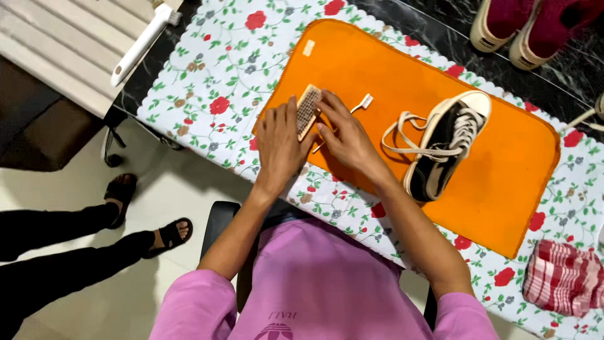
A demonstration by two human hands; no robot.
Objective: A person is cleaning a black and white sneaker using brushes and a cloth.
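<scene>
A black and white shoe [448,151] lies on an orange mat [503,189]. A red checked cloth [563,280] sits near it. Someone's feet in black sandals [168,235] rest on the floor.

The room was bright, with soft, even light and no dark corners. The orange mat [440,157] looked very strong in colour. The hands threw only small, faint shadows on it. The black stone top [440,44] had a few pale shiny streaks. The middle of the picture looked sharp. Near the edges, straight lines bent and things leaned outward a bit.
</scene>
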